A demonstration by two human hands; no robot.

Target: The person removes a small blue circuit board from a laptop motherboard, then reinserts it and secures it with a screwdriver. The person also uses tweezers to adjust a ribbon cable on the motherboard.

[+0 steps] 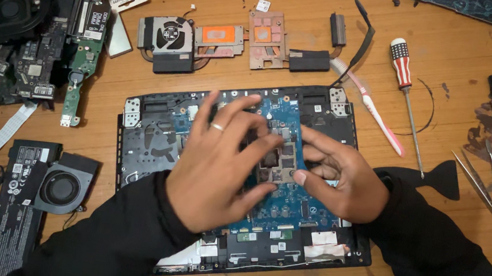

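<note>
A blue laptop motherboard (289, 199) lies in an open black laptop base (144, 140) at the middle of the wooden table. My left hand (220, 167), with a ring on one finger, rests spread over the board's left and middle part. My right hand (337, 174) sits on the board's right side, fingers curled and fingertips touching the board near its central chips. Both arms wear black sleeves. Much of the board is hidden under my hands.
A cooling fan with copper heat pipe (192, 44) lies behind the base. Loose circuit boards (25, 11) are piled at far left. A black fan and battery (42, 183) sit at front left. Screwdrivers (405, 78), tweezers (486, 190) and a pink toothbrush (378, 114) lie to the right.
</note>
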